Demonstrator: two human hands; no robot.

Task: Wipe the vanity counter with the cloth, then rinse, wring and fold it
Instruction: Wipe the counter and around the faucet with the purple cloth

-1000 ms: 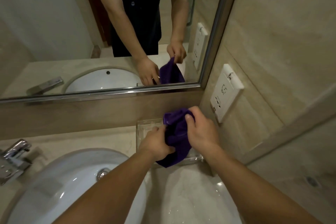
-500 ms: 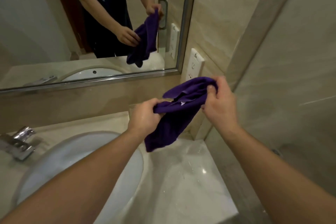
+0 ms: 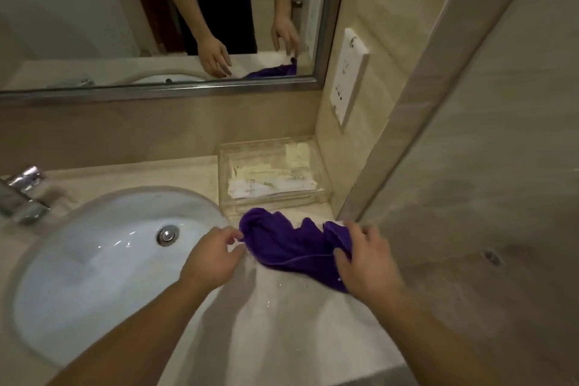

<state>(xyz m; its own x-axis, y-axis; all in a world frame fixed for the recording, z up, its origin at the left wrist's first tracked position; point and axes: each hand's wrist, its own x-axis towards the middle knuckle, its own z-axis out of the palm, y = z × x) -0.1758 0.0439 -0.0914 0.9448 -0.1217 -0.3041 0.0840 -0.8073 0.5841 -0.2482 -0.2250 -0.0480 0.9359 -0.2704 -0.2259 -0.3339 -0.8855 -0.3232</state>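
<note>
Nearest, two bare forearms reach in over the near edge of the counter (image 3: 291, 332), whose wet, pale surface lies bare between them. The left hand (image 3: 213, 260) hovers over the strip between the sink (image 3: 94, 260) rim and the cloth (image 3: 288, 247), fingers loosely curled and parted, gripping nothing, its fingertips just beside the cloth's left edge. The right hand (image 3: 363, 263) rests on the cloth's right end with fingers bent into the folds; whether it pinches the fabric I cannot tell. The purple cloth lies rumpled on the counter, right of the sink and close to the right wall. Just beyond it, a clear tray (image 3: 272, 172) of papers fills the far right corner. The tap (image 3: 22, 194) stands at the far left, and the mirror (image 3: 125, 9) hangs above.
</note>
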